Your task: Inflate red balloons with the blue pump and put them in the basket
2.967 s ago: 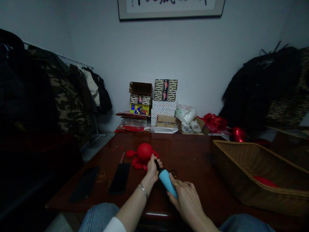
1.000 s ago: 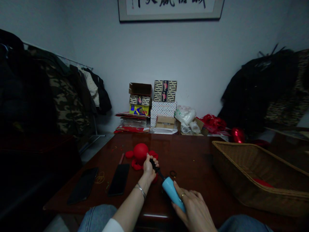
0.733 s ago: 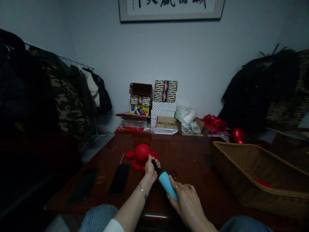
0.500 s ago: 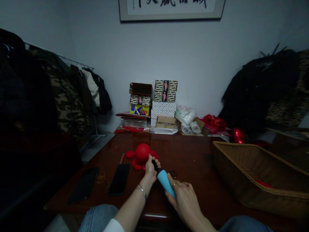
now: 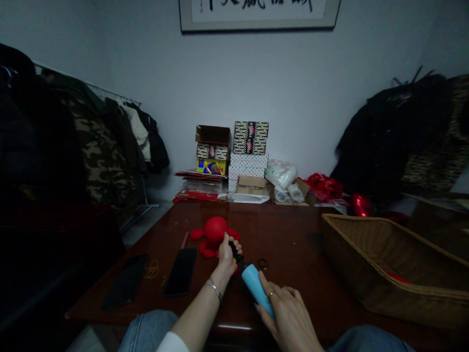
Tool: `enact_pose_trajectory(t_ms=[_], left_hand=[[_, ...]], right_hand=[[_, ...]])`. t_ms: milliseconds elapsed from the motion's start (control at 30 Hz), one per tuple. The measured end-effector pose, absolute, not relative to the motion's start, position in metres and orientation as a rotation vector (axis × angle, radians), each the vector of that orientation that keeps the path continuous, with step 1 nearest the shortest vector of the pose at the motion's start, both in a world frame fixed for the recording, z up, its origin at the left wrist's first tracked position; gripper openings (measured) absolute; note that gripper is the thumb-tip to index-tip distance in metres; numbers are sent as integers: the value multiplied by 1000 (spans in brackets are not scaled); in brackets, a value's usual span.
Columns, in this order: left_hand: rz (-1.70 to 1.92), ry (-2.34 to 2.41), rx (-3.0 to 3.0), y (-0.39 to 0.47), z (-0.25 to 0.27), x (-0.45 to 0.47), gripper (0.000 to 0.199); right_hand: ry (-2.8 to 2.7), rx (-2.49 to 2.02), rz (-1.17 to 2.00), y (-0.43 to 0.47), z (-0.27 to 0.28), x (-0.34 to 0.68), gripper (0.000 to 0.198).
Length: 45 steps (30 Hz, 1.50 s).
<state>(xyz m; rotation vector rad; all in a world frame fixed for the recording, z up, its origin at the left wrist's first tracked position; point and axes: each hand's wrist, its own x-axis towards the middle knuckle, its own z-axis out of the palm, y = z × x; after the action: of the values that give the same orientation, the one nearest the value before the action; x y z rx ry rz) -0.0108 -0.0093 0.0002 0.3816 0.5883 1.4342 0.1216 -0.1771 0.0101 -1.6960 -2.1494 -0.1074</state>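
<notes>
My left hand point(image 5: 227, 254) is closed around the black end of a light-blue hand balloon pump point(image 5: 258, 289), where a round, inflated red balloon point(image 5: 215, 230) sits on its tip. The balloon's neck is hidden by my fingers. My right hand point(image 5: 287, 308) wraps the pump's blue barrel near its lower end. Several smaller red balloons point(image 5: 208, 250) lie on the table around and under the inflated one. Left of them rests a black phone point(image 5: 181, 272).
Another dark flat device point(image 5: 126, 281) and yellow rubber bands point(image 5: 151, 269) lie at the left of the brown table point(image 5: 289, 225). A dark ring-shaped band point(image 5: 263, 263) is right of the pump. A wicker basket point(image 5: 370, 271) stands at right, and stacked boxes point(image 5: 249, 168) stand behind the table.
My right hand has drawn the pump's blue barrel down and to the right, and more of the black part shows. My left hand and the inflated balloon have stayed nearly in place.
</notes>
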Motion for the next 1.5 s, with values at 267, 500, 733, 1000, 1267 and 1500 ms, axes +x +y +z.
enact_pose_trajectory(t_ms=[267, 500, 733, 1000, 1267, 1500], left_hand=[[1456, 589, 356, -4, 3, -19, 32], [1478, 591, 335, -2, 4, -21, 34], [1452, 565, 331, -1, 6, -24, 39], [1453, 574, 317, -3, 6, -21, 35], [1430, 560, 342, -10, 3, -12, 37], [1390, 594, 348, -16, -1, -3, 34]], right_hand=[[-2200, -1505, -308, -196, -8, 155, 67], [-2209, -1393, -434, -207, -17, 175, 87], [-2227, -1423, -362, -204, -11, 170, 72], [-2215, -1552, -192, -199, 2, 157, 54], [-2169, -1690, -33, -183, 15, 134, 53], [-2130, -1738, 25, -166, 23, 114, 51]])
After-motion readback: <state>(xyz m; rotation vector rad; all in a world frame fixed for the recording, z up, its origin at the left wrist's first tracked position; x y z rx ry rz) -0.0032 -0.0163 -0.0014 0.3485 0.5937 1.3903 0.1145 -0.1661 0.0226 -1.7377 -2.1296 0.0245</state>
